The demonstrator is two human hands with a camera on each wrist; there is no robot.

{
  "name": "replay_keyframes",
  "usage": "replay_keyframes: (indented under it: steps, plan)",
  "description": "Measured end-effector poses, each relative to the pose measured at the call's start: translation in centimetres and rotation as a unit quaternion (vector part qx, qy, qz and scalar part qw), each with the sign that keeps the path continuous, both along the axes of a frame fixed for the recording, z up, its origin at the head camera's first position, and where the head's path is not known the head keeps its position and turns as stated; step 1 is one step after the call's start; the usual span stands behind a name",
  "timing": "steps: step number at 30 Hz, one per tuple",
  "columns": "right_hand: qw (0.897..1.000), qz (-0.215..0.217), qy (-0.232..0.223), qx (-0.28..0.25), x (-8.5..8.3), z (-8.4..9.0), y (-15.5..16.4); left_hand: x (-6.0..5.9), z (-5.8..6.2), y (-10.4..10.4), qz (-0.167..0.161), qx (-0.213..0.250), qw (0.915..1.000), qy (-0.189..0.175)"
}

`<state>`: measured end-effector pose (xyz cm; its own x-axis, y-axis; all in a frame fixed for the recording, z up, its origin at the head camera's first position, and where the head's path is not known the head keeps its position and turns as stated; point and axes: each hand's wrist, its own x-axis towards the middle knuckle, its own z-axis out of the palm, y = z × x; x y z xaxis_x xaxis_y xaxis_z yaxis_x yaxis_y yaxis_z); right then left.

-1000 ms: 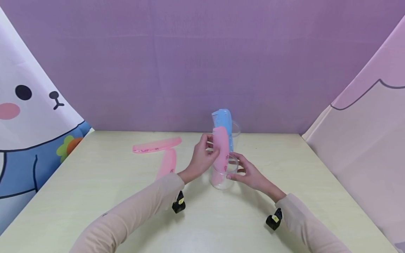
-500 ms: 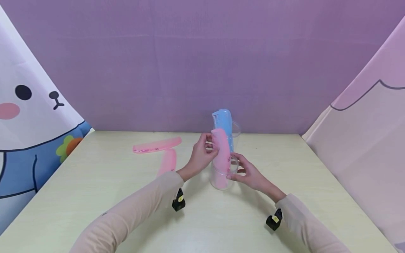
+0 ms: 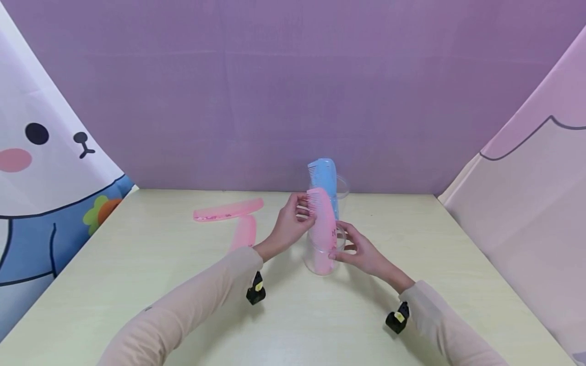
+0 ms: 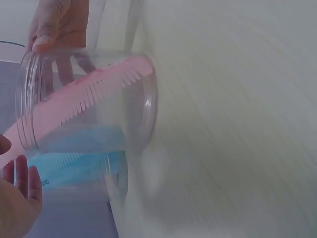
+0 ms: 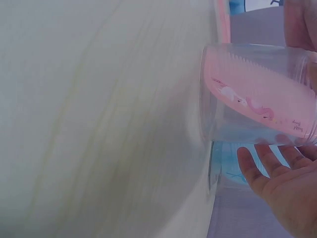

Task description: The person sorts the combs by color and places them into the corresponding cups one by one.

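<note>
A pink comb (image 3: 324, 216) stands tilted inside a clear jar (image 3: 313, 262), its lower end by the jar's bottom and its upper part above the rim. My left hand (image 3: 289, 223) pinches the comb's toothed side above the jar. On the jar's right, near the rim, my right hand (image 3: 363, 251) holds it with thumb and fingers. Seen from the left wrist, the comb (image 4: 84, 99) slants across the jar, and the right thumb lies on the rim. In the right wrist view a printed pattern shows on the comb (image 5: 262, 94).
Directly behind stands a second clear jar (image 3: 342, 187) with a blue comb (image 3: 324, 175) in it. Two more pink combs lie on the table to the left: one comb (image 3: 229, 209) sideways, the other comb (image 3: 244, 231) partly hidden by the left sleeve. A purple backdrop (image 3: 256, 101) closes the far edge.
The pink comb has sunk slightly in the jar, its lower end shifting right and its print turning. My left hand has followed a little; the right hand keeps its place on the jar.
</note>
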<state>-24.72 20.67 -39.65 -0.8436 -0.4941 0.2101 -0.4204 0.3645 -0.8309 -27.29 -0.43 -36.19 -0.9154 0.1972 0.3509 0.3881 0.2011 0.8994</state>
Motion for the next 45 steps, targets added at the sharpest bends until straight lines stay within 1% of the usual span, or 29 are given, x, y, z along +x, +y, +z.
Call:
replay_keyframes:
  steps: [2, 6, 9, 13, 18, 22, 27, 31, 34, 37, 40, 42, 45]
  plan:
    - [1.000, -0.002, -0.001, 0.002, 0.0, 0.0, 0.0, 0.7, 0.8, -0.3, -0.006, -0.003, 1.0000, -0.001]
    - [1.000, -0.004, -0.001, 0.003, 0.1, 0.1, 0.0, 0.7, 1.0, -1.0, -0.009, -0.017, 0.9997, 0.014]
    - [1.000, -0.005, -0.002, 0.001, 0.1, 0.1, 0.0, -0.4, -0.3, -1.8, -0.005, -0.029, 0.9989, 0.036]
    - [1.000, -0.004, -0.002, -0.001, 0.1, 0.0, 0.0, -0.7, -0.8, -3.0, -0.001, -0.042, 0.9983, 0.041]
    - [1.000, -0.004, 0.004, -0.003, 0.0, -0.2, -0.1, -1.0, -1.5, -4.7, 0.005, -0.069, 0.9971, 0.032]
    - [1.000, -0.002, 0.006, -0.005, 0.0, -0.2, -0.1, -1.3, -2.2, -6.2, 0.028, -0.107, 0.9934, 0.030]
    - [1.000, -0.005, -0.001, 0.000, 0.1, 0.0, -0.2, -1.6, -3.2, -8.1, 0.056, -0.163, 0.9843, 0.038]
    - [1.000, -0.005, -0.007, 0.002, 0.1, 0.0, -0.1, -1.9, -3.9, -9.5, 0.066, -0.190, 0.9786, 0.044]
    - [1.000, -0.003, -0.007, 0.000, 0.1, 0.0, -0.1, -1.9, -4.1, -10.3, 0.080, -0.219, 0.9721, 0.029]
    - [1.000, -0.004, -0.005, -0.002, 0.1, 0.0, -0.1, -1.8, -4.2, -11.1, 0.100, -0.261, 0.9601, 0.001]
    - [1.000, -0.003, -0.006, -0.004, 0.0, -0.1, -0.1, -1.8, -4.4, -11.8, 0.119, -0.294, 0.9478, -0.028]
    - [1.000, -0.002, -0.006, -0.004, 0.0, -0.2, -0.1, -1.9, -4.6, -12.2, 0.128, -0.313, 0.9404, -0.037]
    - [1.000, 0.000, -0.007, -0.004, 0.0, -0.2, -0.1, -2.0, -4.8, -12.7, 0.139, -0.332, 0.9318, -0.048]
